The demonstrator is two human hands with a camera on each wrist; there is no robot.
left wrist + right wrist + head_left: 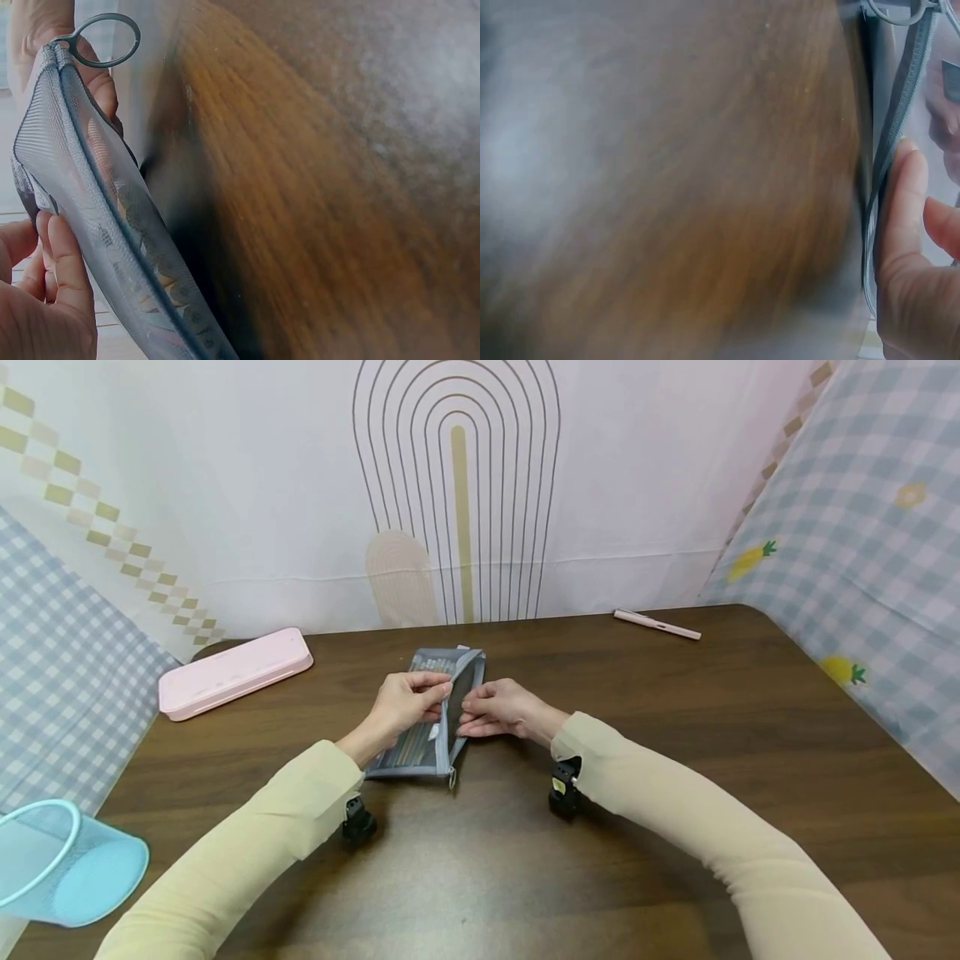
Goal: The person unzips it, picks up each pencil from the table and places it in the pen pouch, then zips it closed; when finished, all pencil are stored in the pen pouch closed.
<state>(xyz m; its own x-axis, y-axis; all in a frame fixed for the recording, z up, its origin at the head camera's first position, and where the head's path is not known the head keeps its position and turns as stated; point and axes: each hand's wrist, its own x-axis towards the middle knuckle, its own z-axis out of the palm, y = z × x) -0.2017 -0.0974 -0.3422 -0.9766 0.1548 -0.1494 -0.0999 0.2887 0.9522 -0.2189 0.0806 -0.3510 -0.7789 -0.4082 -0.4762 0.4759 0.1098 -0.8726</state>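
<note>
A grey mesh zip pouch (390,772) lies on the table with its mouth parted, and slim sticks like pencils show through its mesh. My left hand (405,702) pinches the near-left lip of the mouth between thumb and fingers. Across from it, my right hand (506,708) holds the other lip, fingertips at the opening. In the right wrist view, a finger lies along the zip edge (901,112), with the thumb held apart from it. A ring-shaped zip pull (452,778) hangs at the pouch's near corner. The mesh partly veils the hand behind it in the left wrist view.
A pink case (236,672) rests at the table's back left. Toward the back right edge lies a pale pink pen (657,624). A light blue mesh holder (101,868) is at the front left. Patterned cloth hangs behind and on both sides.
</note>
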